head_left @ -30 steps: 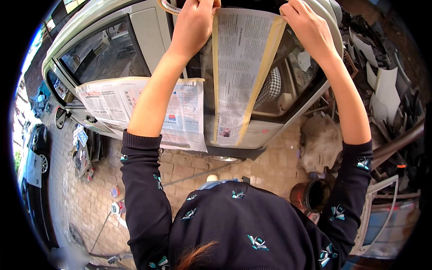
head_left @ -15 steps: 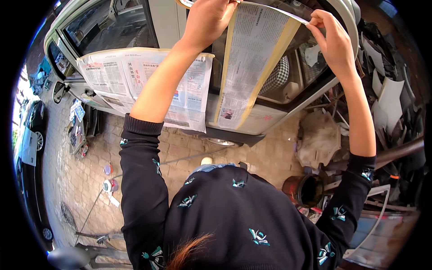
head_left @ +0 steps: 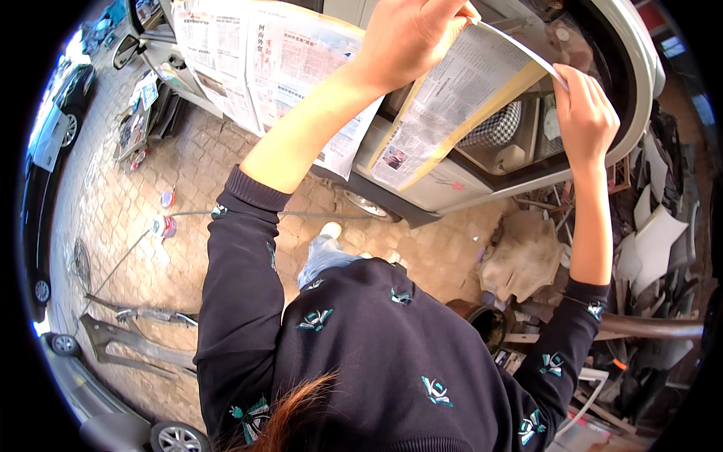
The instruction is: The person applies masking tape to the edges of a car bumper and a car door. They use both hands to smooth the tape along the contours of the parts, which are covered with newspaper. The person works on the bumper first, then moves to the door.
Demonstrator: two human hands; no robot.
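Both my arms reach up to a newspaper strip (head_left: 444, 102) with yellowish masking tape along its long edges, hanging against the side of a light-coloured van (head_left: 422, 187). My left hand (head_left: 410, 38) is closed on the strip's top left corner, its fingertips partly cut off by the upper edge. The top right corner is pinched in my right hand (head_left: 587, 117), beside the rear window (head_left: 527, 139). Between the hands the top edge is pulled taut and stands off the glass. Left of the strip, a wider newspaper sheet (head_left: 294, 64) covers part of the van's side, partly behind my left forearm.
Scrap panels (head_left: 655, 241) pile up at the right, near a rusty bucket (head_left: 486, 324). A flat tan piece (head_left: 523, 256) lies by the van's rear. Small tubs (head_left: 163, 226) and a hose (head_left: 120, 275) lie on the paving at left. Dark car (head_left: 53, 166) stands beyond.
My view has turned, so the van and papers sit further right and higher. Both hands still grip the strip's top corners. The tape roll seen by my left hand is now out of view.
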